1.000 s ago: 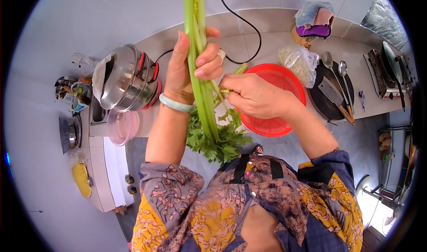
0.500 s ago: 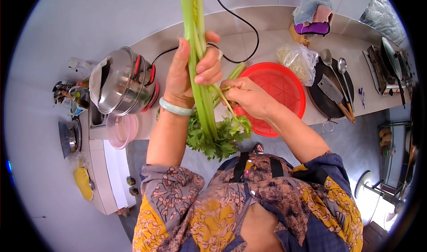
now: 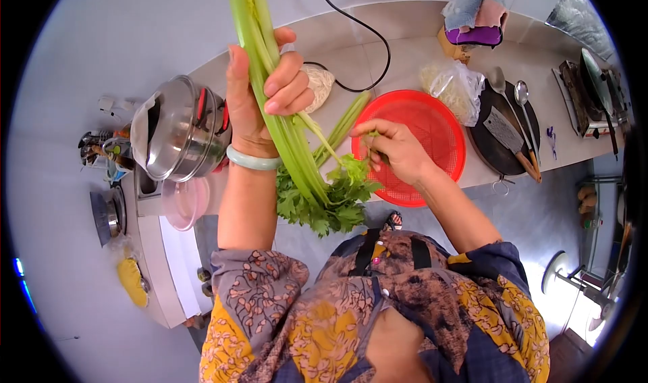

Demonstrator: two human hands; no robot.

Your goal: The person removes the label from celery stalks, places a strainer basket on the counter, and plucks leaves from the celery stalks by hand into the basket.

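My left hand [image 3: 260, 103] is wrapped round a bunch of celery [image 3: 295, 153], stalks upward and leaves [image 3: 327, 211] hanging down towards me. A jade-coloured bangle [image 3: 253, 159] circles that wrist. My right hand [image 3: 398, 152] is over the near left side of a red plastic basket [image 3: 453, 136]. Its thumb and fingers pinch a small green celery sprig [image 3: 369, 140], beside the bunch's leaves. More cut celery stalks [image 3: 349, 121] lie on the counter, left of the basket and partly behind the bunch.
A steel steamer pot [image 3: 179, 130] and a pink bowl [image 3: 183, 200] stand at left. Right of the basket are a plastic bag [image 3: 452, 92] and a black board [image 3: 482, 140] bearing a cleaver [image 3: 504, 132] and ladles. A black cable [image 3: 378, 42] crosses the back, near a pale bundle [image 3: 318, 86].
My left hand has moved left with the celery, which now tilts more. My right hand has drawn away from the stalks to the right and slightly down, with a small sprig in its fingers.
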